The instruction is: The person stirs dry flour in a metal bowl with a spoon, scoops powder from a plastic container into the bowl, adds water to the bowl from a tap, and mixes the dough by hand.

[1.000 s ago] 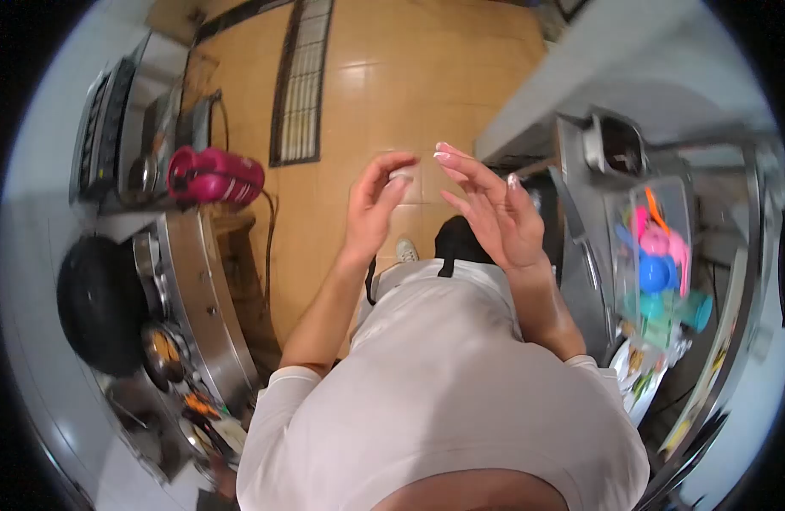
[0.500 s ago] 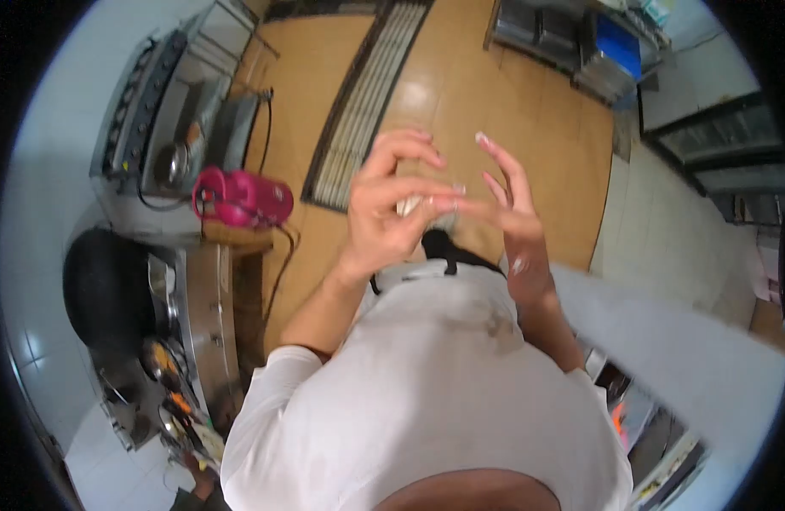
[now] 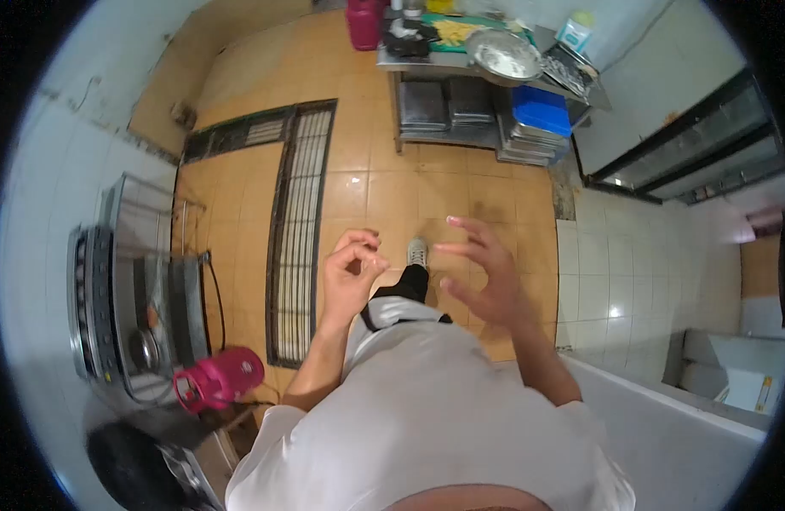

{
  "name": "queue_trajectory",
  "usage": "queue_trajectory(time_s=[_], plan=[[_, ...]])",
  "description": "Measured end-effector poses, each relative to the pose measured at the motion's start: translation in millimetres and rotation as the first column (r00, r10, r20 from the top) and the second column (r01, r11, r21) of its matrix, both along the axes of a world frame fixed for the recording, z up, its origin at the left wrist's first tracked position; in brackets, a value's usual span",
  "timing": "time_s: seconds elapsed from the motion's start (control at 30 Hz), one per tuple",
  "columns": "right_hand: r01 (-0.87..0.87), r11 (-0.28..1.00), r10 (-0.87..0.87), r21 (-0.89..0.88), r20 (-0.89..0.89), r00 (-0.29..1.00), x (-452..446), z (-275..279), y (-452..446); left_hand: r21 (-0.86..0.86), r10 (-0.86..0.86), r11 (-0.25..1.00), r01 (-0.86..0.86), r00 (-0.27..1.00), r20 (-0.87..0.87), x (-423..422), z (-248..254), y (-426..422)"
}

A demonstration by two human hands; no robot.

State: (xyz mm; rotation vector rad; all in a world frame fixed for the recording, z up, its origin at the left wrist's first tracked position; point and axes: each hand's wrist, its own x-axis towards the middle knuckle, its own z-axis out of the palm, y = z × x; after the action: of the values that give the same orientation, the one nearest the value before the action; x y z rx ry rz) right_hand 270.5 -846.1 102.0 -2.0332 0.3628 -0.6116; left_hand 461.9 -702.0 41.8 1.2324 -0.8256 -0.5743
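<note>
My left hand (image 3: 350, 277) is held in front of my waist, fingers curled and thumb tip meeting the index finger in a ring; nothing shows between them. To its right, my right hand (image 3: 484, 277) is open, its fingers spread and slightly bent, with nothing in it. The two hands are apart and touch no object. Between and below them are a grey shoe (image 3: 417, 252) and a dark trouser leg, over the tiled floor (image 3: 392, 200).
Ahead stands a metal table (image 3: 422, 61) bearing a large metal bowl (image 3: 503, 58) with white contents and a green board of yellow pieces. A blue container (image 3: 540, 111) sits beneath. At left are a floor grate (image 3: 299, 230), a pink gas cylinder (image 3: 226, 377) and a stove (image 3: 90, 298).
My hands have moved apart; before, the left fingers met the right hand. The view has shifted forward, bringing the tabletop and bowl into sight, and the gas cylinder now appears lower.
</note>
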Motion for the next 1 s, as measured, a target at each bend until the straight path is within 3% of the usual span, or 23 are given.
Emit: queue_trajectory(time_s=[0.03,0.07,0.2,0.27,0.33,0.43,0.5,0.6,0.63,0.67,0.7,0.73,0.8,0.9,1.0], plan=[[0.056,0.998,-0.057,-0.023,-0.033,0.998,11.0,-0.5,-31.3,0.003,-0.045,0.999,0.045,0.999,-0.018,17.0,0.8,-39.1],[0.128,0.992,-0.129,-0.020,-0.059,0.990,19.2,-3.9,-60.2,-0.021,-0.101,0.994,0.103,0.990,0.094,33.4,-1.7,-79.2],[0.301,0.952,-0.305,-0.049,-0.101,0.947,32.9,3.7,-164.5,0.012,-0.341,0.936,0.351,0.900,0.270,84.2,6.5,-236.3],[0.355,0.935,-0.355,-0.029,-0.125,0.926,34.7,9.4,-209.4,0.046,-0.449,0.893,0.447,0.880,0.155,100.7,11.5,-306.8],[0.447,0.885,-0.429,0.128,-0.145,0.892,35.3,2.9,-258.7,0.064,-0.484,0.875,0.481,0.872,0.068,112.9,15.6,-374.1],[0.541,0.776,-0.479,0.322,-0.255,0.840,36.5,-22.2,-342.5,-0.003,-0.506,0.861,0.509,0.857,0.099,135.5,-2.4,-458.6],[0.560,0.741,-0.489,0.371,-0.274,0.828,41.4,-47.1,-407.2,0.016,-0.445,0.894,0.448,0.881,0.159,145.0,-22.5,-504.7],[0.531,0.843,-0.473,0.083,-0.353,0.807,51.6,-70.5,-509.9,0.134,-0.279,0.955,0.264,0.954,0.107,143.1,-47.0,-558.6],[0.566,0.820,-0.562,-0.084,-0.308,0.768,49.8,-88.5,-549.1,0.188,-0.210,0.963,0.194,0.975,0.073,141.2,-54.2,-577.3],[0.593,0.767,-0.641,-0.246,-0.245,0.727,46.6,-111.3,-584.3,0.195,-0.193,0.959,0.204,0.978,-0.074,148.0,-74.5,-590.8],[0.608,0.691,-0.705,-0.390,-0.179,0.686,40.1,-127.5,-612.1,0.284,-0.159,0.941,0.182,0.982,-0.101,163.3,-115.2,-595.0],[0.636,0.599,-0.792,-0.487,-0.244,0.560,32.6,-133.1,-639.4,0.371,-0.126,0.914,0.162,0.985,-0.121,183.0,-163.1,-596.4],[0.611,0.394,-0.919,-0.686,-0.290,0.267,18.8,-138.5,-697.3,0.480,-0.031,0.874,0.071,0.995,-0.091,186.5,-169.5,-626.2],[0.712,0.487,-0.788,-0.506,-0.605,0.109,-11.2,-171.0,-757.2,0.593,0.110,0.803,-0.069,0.993,-0.034,156.7,-125.3,-662.1],[0.783,0.571,-0.655,-0.249,-0.713,0.251,-37.6,-217.1,-792.7,0.723,0.169,0.689,-0.044,0.980,-0.101,166.5,-122.6,-696.4]])
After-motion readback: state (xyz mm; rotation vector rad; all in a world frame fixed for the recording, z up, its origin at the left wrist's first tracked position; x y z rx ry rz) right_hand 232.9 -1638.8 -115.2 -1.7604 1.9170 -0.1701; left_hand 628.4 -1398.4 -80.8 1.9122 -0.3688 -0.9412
